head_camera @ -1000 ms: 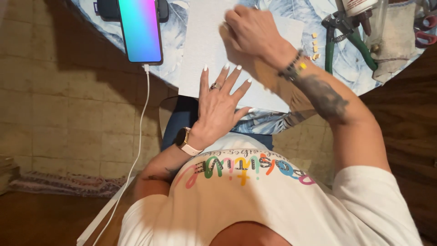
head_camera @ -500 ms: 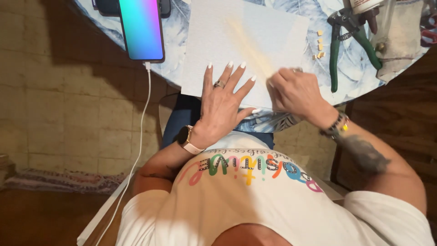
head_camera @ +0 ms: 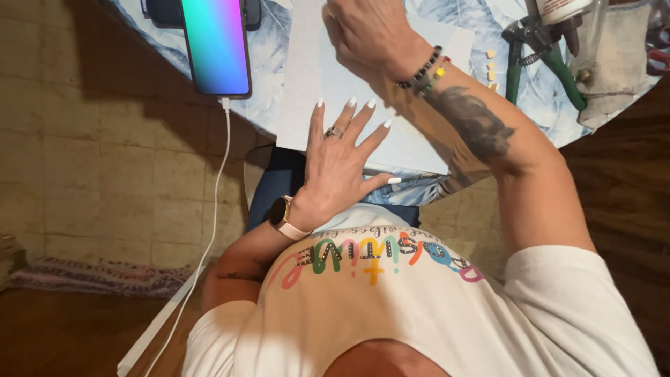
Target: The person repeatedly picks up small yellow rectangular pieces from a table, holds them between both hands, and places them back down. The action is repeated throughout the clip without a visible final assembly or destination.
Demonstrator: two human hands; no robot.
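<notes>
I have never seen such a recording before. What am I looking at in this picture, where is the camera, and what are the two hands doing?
The camera sits on a person's head and looks straight down, so you see their own chest, arms and the table edge. No machine is here, only two bare hands. The left hand lies flat, fingers spread, on a white sheet on the round table. The right hand, with a beaded bracelet, is closed and presses on the same sheet farther away; whether it holds something I cannot tell. Beside the sheet lies a phone with a colourful screen and a white cable. Green-handled pliers lie to the right.
</notes>
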